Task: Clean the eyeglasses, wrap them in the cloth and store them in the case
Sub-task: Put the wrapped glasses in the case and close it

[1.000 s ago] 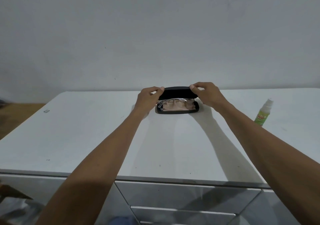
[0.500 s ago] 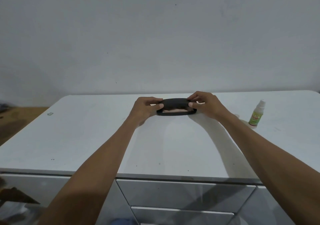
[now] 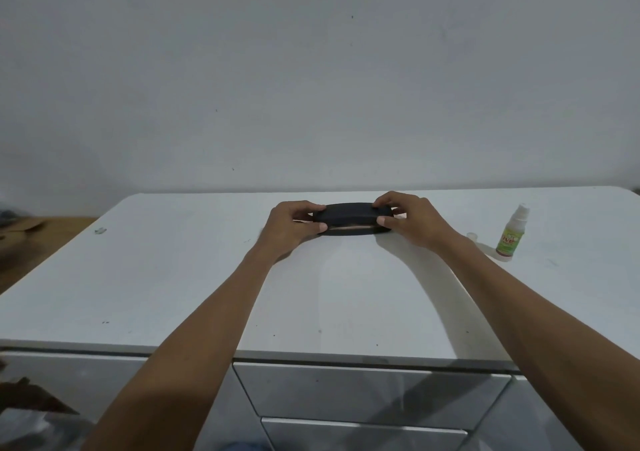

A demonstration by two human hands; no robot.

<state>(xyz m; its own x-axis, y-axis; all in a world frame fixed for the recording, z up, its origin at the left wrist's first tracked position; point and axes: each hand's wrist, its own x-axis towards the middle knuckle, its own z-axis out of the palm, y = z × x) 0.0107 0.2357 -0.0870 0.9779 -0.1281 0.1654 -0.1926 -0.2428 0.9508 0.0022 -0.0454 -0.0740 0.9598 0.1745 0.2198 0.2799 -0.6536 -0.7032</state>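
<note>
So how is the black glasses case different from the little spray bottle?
The case is black and lies flat and long; the spray bottle is whitish with a green label and stands upright. The left hand and right hand grip the case's ends; nothing touches the bottle. The case shows a thin gap along its front. Both sit on the white tabletop.

I'm seeing the case (image 3: 349, 216) sitting on the table (image 3: 173, 277) between my left hand (image 3: 291, 223) and right hand (image 3: 407, 220). The spray bottle (image 3: 512, 234) is standing well to its right.
</note>
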